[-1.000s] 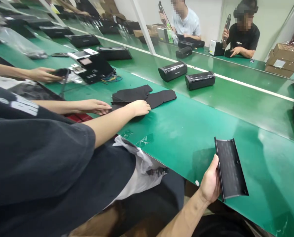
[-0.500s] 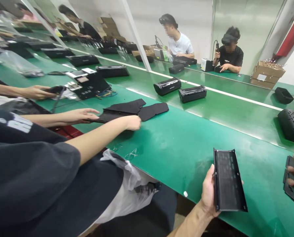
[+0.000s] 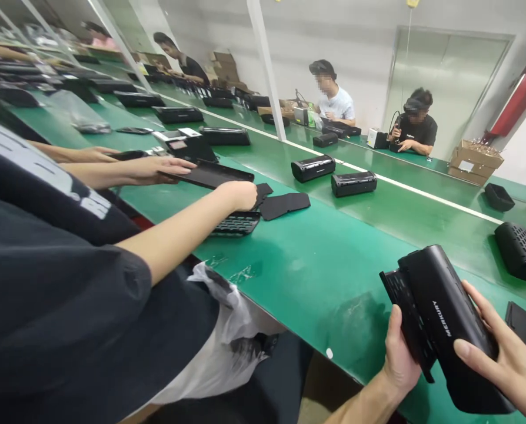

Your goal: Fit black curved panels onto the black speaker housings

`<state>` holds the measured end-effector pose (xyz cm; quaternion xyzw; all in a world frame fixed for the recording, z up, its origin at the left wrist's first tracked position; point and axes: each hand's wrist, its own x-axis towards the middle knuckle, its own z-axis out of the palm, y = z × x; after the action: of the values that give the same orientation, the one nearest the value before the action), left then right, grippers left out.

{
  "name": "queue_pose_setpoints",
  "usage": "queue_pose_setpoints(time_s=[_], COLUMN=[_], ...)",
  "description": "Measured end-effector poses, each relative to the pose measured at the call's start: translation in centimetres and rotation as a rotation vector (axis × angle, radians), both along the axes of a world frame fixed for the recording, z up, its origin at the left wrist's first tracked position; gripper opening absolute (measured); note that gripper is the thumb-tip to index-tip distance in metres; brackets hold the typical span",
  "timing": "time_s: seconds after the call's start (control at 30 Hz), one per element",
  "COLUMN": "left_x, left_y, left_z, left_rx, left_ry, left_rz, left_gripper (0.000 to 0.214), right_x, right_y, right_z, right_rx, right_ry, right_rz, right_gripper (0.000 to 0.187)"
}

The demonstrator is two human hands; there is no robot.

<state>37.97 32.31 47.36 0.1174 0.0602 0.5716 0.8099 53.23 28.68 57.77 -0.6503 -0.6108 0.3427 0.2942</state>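
Observation:
My left hand grips a black perforated grille panel along its edge, at the lower right of the view. My right hand wraps around a black cylindrical speaker body with "MEKURY"-like lettering on it. The body rests against the panel and covers most of it, and I cannot tell whether the two are fitted together. Both are held just above the green conveyor belt.
A co-worker's arms reach over the belt at left, near a flat black panel, a black grille and black foam pieces. Black speakers stand on the far belt. A white plastic bag hangs at the belt's near edge.
My right hand has come in from the right with the speaker body, now against the panel in my left hand. The co-worker's stack of black pieces has been spread apart.

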Motion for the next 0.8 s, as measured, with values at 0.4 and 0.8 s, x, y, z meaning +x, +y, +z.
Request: queue_pose_setpoints(time_s=[0.4, 0.8], left_x=[0.9, 0.9], left_y=[0.7, 1.5], left_z=[1.0, 1.3], left_rx=[0.067, -0.045], left_ry=[0.05, 0.029], left_rz=[0.102, 0.025], left_gripper=[0.075, 0.088], right_x=[1.6, -0.2], right_y=[3.8, 4.6], right_z=[0.0, 1.4], right_rx=[0.231, 0.217], right_ry=[-0.355, -0.457], right_rz=[0.2, 0.247], right_gripper=[0.091, 0.092])
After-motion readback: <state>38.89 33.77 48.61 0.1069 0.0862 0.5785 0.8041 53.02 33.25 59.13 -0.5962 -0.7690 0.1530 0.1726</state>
